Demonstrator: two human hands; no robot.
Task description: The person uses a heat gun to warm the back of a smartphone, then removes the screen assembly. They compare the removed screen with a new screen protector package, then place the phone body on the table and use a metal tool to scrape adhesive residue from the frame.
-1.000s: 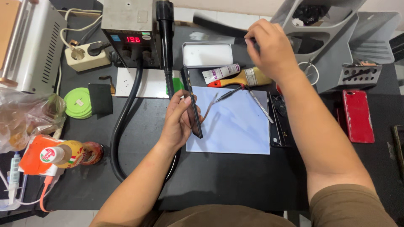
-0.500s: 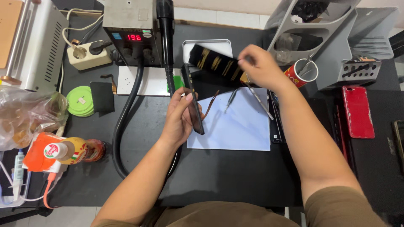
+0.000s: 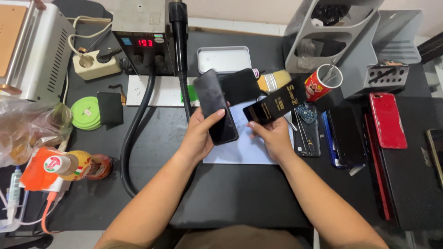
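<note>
Both forearms are bare from the elbows down to the wrists, with no sleeves showing anywhere along them. The left hand [image 3: 203, 133] and the right hand [image 3: 272, 136] wear no gloves, rings, watch or bracelet. At the near edge, between the arms, a strip of olive-brown cloth shows, the person's garment, plain and without markings.

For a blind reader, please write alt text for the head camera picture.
The left hand holds a dark phone and the right hand holds a black packet, above a pale blue mat on a black workbench crowded with repair tools.
</note>
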